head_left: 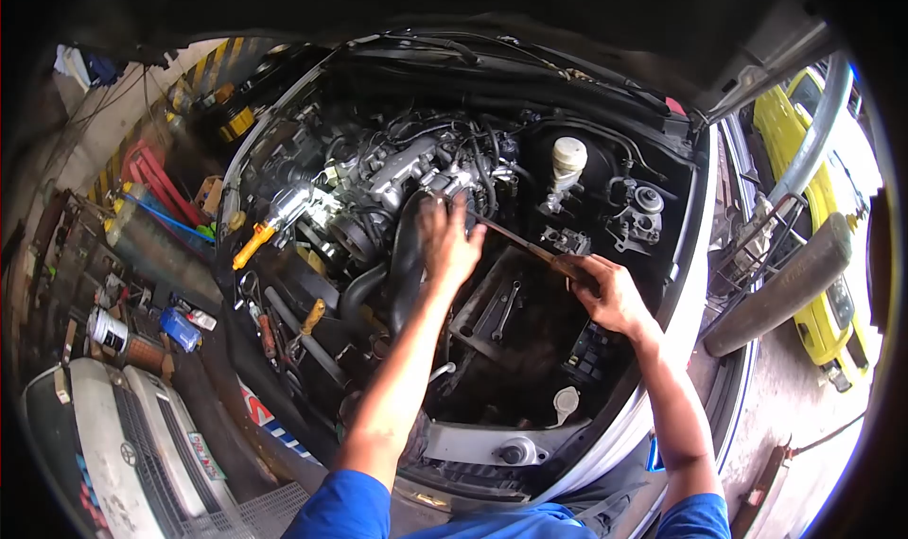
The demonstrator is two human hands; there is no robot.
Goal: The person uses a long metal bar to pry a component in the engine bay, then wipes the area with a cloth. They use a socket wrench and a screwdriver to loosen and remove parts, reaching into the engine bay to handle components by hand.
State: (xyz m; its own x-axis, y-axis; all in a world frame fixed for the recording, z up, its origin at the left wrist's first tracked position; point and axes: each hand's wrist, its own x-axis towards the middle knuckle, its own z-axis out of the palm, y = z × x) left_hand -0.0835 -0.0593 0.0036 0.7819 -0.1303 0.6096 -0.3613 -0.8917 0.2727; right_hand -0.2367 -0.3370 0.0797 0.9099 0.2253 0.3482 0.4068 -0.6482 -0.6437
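Observation:
In the open engine bay, my right hand [610,298] is wrapped round the brown handle of a long screwdriver [515,239]. Its shaft slants up and to the left, and the tip is hidden close to my left hand. My left hand [449,244] rests at the upper end of a thick black hose [406,265], with fingers apart and slightly blurred. Just beyond those fingers lies the metal engine [402,172]. I cannot make out the exact part at the screwdriver's tip.
An orange-handled work lamp [253,245] lights the engine from the left. Wrenches [506,310] lie in the bay below the screwdriver. More hand tools [265,331] sit along the left edge. A white-capped reservoir [567,161] stands at the back right. The raised hood hangs overhead.

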